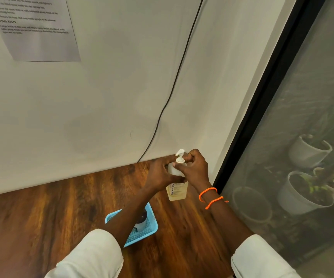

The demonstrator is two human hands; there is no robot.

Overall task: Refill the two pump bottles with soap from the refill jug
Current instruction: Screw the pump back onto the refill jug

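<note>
- Head view: clear plastic pump bottle (177, 187) with pale yellow soap, upright on brown wooden table (62, 207), close to the far edge beside the white wall (102, 97).
- Left hand (160, 175) wrapped round the bottle's body.
- Right hand (195, 167) curled about the white pump head (180, 156) at the neck.
- Light blue mesh basket (149, 229) nearer, under left forearm, holding a dark-capped container (141, 219).
- Bare wood open to the left; black window frame (262, 101) close on the right.
</note>
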